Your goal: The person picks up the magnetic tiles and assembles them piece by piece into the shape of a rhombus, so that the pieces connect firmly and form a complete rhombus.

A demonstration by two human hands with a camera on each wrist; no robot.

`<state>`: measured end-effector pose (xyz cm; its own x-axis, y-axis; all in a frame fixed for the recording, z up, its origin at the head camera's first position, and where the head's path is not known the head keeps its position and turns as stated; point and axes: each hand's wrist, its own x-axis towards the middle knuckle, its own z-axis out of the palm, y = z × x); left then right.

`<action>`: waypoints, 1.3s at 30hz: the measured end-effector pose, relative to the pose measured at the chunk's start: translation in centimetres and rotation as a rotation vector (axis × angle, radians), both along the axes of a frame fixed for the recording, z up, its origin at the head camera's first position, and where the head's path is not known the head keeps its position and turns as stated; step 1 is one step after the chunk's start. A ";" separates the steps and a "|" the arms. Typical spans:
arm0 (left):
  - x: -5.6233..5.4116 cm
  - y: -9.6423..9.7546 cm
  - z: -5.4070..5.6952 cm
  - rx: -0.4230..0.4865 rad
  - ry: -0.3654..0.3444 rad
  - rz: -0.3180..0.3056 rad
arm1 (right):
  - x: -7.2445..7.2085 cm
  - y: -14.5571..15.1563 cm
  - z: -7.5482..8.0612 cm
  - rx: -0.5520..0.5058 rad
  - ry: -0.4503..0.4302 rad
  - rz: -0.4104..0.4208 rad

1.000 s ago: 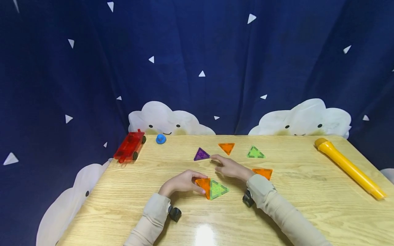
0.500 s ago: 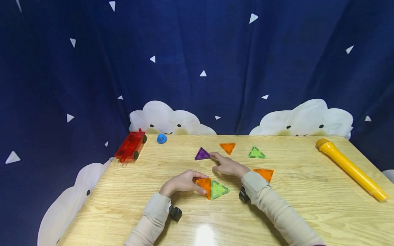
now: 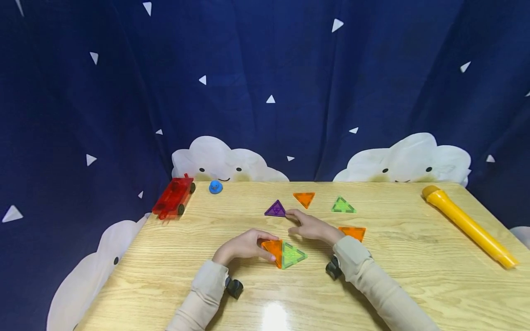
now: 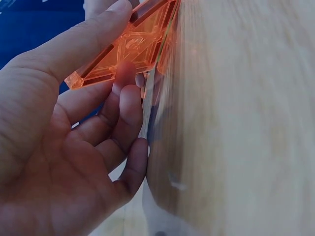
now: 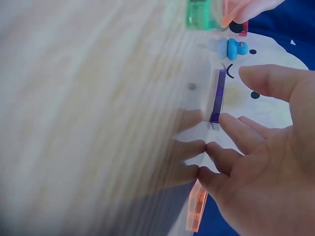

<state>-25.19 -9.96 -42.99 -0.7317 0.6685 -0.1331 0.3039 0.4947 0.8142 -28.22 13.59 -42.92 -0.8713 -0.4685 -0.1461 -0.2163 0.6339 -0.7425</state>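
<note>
Both pinching orange tile (image 3: 272,248) with left hand (image 3: 245,244) and touching purple tile (image 3: 275,210) toward far desk edge (image 3: 248,184) with loosely spread, ungripping right hand (image 3: 311,227). Best sliding it flat.

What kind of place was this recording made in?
Probably a children's play corner, or a tabletop set dressed as one: a navy curtain with smiling white clouds hangs behind a wooden table that holds a red wheeled toy, a small blue duck and coloured triangular tiles.
</note>
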 end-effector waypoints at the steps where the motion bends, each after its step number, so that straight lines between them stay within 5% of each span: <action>1: 0.0 0.0 0.0 0.001 -0.002 0.000 | 0.1 0.1 -0.1 0.001 0.002 0.002; 39: 0.1 -0.1 0.0 0.011 -0.007 -0.010 | 5.9 4.5 0.3 -0.014 0.008 0.056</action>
<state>-25.13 -10.01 -43.00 -0.7244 0.6770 -0.1305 0.3030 0.4827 0.8217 -22.28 18.11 -42.58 -0.8447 -0.5186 -0.1325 -0.2571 0.6103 -0.7493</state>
